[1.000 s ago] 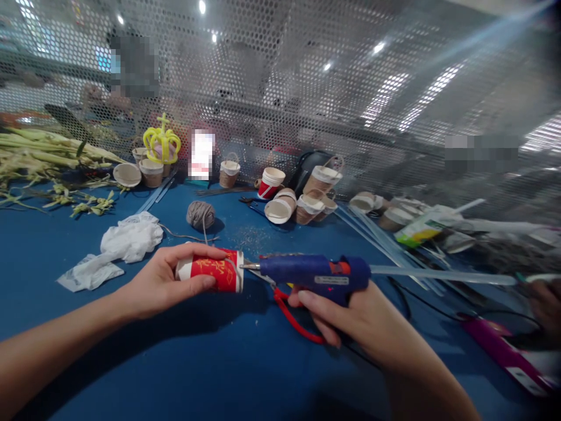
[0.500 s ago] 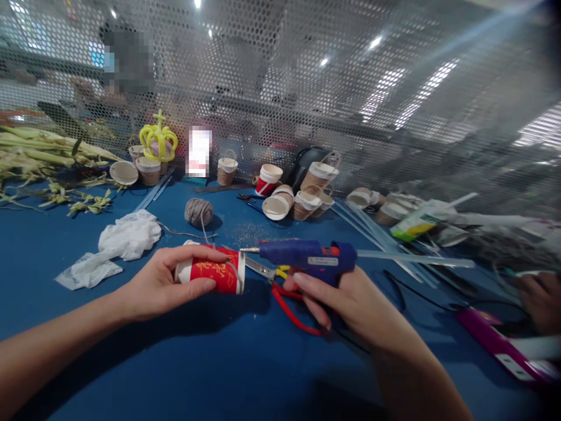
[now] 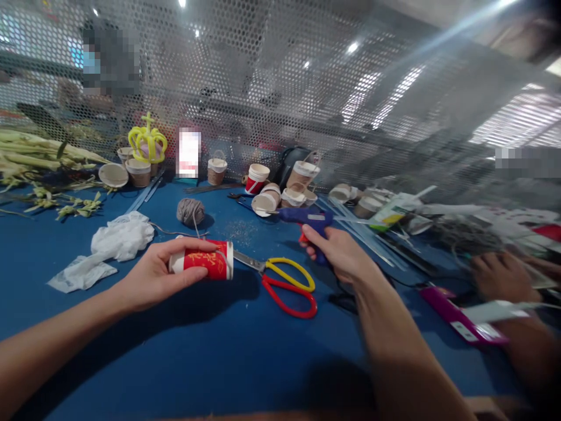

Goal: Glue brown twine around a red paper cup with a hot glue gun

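My left hand (image 3: pixel 151 275) is wrapped round a red and white paper cup (image 3: pixel 202 264) lying on its side just above the blue table (image 3: pixel 219 356). A grey string runs from the cup to a ball of grey yarn (image 3: pixel 190 210) behind it. My right hand (image 3: pixel 337 252) grips the handle of a blue glue gun (image 3: pixel 305 217), held farther back on the table with its nozzle pointing left. Scissors with a yellow and a red handle (image 3: pixel 284 282) lie between the two hands, their blades under the cup.
Several paper cups (image 3: pixel 280 190) stand along a perforated metal screen (image 3: pixel 280 88). A yellow crown (image 3: pixel 148 142), green leaves (image 3: pixel 39 158), crumpled white tissue (image 3: pixel 120 237) and clear glue sticks (image 3: pixel 363 225) lie around. Another person's hand (image 3: pixel 499 275) rests at the right by a magenta tool (image 3: pixel 456 318).
My right hand has carried the glue gun away from the cup's rim, back and to the right. The scissors under it now show. The left hand holds the cup as before.
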Tool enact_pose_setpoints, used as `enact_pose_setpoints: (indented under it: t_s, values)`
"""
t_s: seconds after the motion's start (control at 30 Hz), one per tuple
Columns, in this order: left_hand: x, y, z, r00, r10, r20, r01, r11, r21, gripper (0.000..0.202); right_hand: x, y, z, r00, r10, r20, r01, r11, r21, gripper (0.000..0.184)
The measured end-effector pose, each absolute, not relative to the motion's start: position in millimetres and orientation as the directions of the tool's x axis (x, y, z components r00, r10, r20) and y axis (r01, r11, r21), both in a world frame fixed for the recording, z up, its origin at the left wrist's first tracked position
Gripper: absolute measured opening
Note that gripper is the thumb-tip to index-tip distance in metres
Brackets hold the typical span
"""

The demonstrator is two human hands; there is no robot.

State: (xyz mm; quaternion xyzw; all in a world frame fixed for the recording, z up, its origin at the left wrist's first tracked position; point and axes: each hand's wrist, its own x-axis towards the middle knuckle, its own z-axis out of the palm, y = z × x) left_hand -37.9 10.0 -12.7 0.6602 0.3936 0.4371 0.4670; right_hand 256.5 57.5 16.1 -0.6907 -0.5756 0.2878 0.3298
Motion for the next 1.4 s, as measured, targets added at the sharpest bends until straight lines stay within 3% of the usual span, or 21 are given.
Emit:
enact_pose_setpoints:
  t_s: [0.17,0.33,0.5,0.6,0.67,0.8,0.87,1.07,1.23,1.4]
  values:
    - [-38.1,10.7,-13.2,0.317,0.922,0.224,0.124,-0.274,0.954,0.029,243.8,74.3,-3.5,0.177,0.983,-0.053,0.693,-0.163,-0.702,0.03]
    - [-39.5,11.6,-13.8,0.361,0.899,0.247,0.107,-0.303,0.947,0.03,245.6,88.8,-18.8,0.189,0.981,0.042,0.828,-0.136,-0.544,0.038]
    - [-40.1,12.0,-15.3,0.394,0.885,0.247,0.115,-0.314,0.942,0.03,229.3,73.3,-2.0,0.089,0.982,0.169,0.887,0.0,-0.463,0.021]
    - [-39.6,9.6,-16.5,0.444,0.855,0.268,0.163,-0.371,0.914,0.029,204.3,52.3,20.4,-0.137,0.98,0.147,0.834,0.194,-0.516,0.028]
    - [-38.5,6.6,-16.8,0.489,0.824,0.286,0.213,-0.431,0.877,0.029,187.4,42.0,31.5,-0.432,0.901,0.045,0.67,0.354,-0.652,0.042]
    - [-35.3,0.0,-16.1,0.577,0.737,0.353,0.257,-0.573,0.778,0.026,163.3,38.3,33.1,-0.65,0.743,-0.16,0.533,0.295,-0.793,0.063]
    - [-34.3,-1.9,-15.8,0.607,0.696,0.384,0.242,-0.622,0.744,0.024,157.3,40.2,27.6,-0.707,0.67,-0.227,0.496,0.241,-0.834,0.062]
    - [-35.7,-0.5,-18.2,0.62,0.704,0.346,0.253,-0.597,0.762,0.024,155.2,33.0,19.9,-0.703,0.694,-0.156,0.14,-0.08,-0.987,0.031]
    - [-35.3,-0.4,-17.4,0.63,0.736,0.246,0.23,-0.479,0.847,0.024,157.6,24.1,21.0,-0.669,0.74,-0.064,0.019,-0.069,-0.997,0.002]
    - [-34.1,-1.1,-14.3,0.564,0.817,0.118,0.14,-0.235,0.962,0.032,162.8,21.5,18.8,-0.471,0.88,0.062,-0.048,0.045,-0.998,0.002]
